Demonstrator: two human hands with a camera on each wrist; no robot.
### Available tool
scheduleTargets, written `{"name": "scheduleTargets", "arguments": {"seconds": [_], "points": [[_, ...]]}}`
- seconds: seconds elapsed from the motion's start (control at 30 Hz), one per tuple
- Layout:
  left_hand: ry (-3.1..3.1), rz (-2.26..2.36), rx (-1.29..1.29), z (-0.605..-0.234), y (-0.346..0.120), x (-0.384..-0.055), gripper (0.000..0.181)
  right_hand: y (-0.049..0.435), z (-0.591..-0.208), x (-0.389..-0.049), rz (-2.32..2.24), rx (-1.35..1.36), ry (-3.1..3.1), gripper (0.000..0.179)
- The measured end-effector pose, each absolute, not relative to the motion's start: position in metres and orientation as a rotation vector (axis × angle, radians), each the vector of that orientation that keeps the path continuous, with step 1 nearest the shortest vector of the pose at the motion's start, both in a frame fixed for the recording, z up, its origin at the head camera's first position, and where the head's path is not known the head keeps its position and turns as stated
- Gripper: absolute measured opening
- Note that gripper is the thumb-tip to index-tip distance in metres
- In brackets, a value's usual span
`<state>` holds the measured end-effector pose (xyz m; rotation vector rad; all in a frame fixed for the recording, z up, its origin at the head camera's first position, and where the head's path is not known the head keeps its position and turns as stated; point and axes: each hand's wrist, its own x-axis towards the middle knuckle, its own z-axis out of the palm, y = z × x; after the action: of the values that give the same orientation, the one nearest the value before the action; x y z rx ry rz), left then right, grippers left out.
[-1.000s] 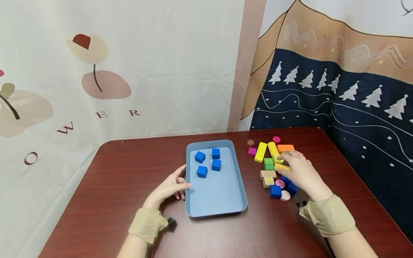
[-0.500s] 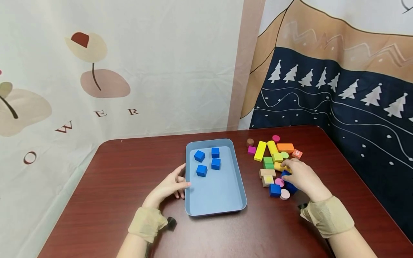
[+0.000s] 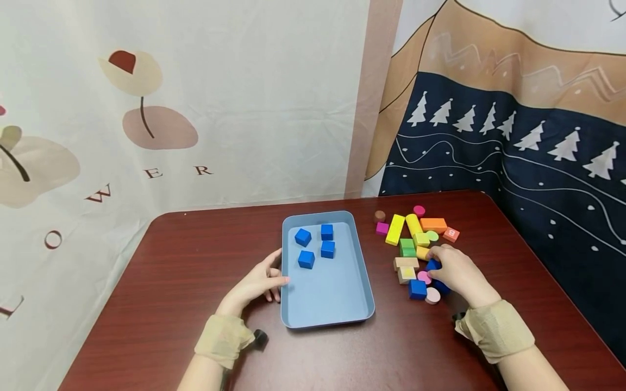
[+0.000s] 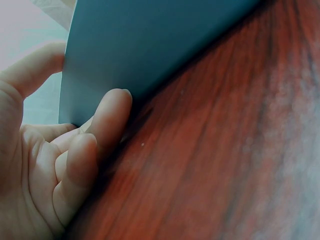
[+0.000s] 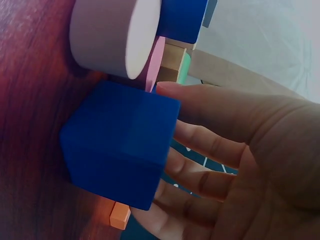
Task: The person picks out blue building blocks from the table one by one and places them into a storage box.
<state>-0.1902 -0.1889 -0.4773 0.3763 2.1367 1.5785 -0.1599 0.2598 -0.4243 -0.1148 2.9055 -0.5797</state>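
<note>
A light blue tray (image 3: 325,296) holds several blue cubes (image 3: 306,259) toward its far end. At its left side my left hand (image 3: 256,279) grips the wall, thumb over the rim and fingers outside, as the left wrist view also shows (image 4: 60,155). My right hand (image 3: 459,269) is low at the right edge of the block pile, thumb and forefinger on either side of a blue block (image 3: 432,265). In the right wrist view, a nearer blue cube (image 5: 120,140) hides most of that pinch from the camera.
Around the right hand lie a blue cube (image 3: 418,289), a pale pink disc (image 3: 432,296), a pink disc (image 3: 424,277), wooden blocks (image 3: 406,264), a green block (image 3: 407,247), yellow blocks (image 3: 395,230), an orange block (image 3: 433,225) and a lettered red block (image 3: 451,234). A curtain hangs behind the table.
My right hand has come nearer from over the yellow pieces to the blue block, uncovering the green disc and red block. The left hand and tray stay put.
</note>
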Motion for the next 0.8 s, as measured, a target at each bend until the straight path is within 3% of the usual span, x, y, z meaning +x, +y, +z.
{"name": "scheduleTargets", "arguments": {"seconds": [0.8], "points": [[2.138,1.588,0.393,-0.4838,-0.1891,-0.1905,0.085,0.2596,-0.4181,-0.1586,-0.543,-0.097,2.901,0.034]]}}
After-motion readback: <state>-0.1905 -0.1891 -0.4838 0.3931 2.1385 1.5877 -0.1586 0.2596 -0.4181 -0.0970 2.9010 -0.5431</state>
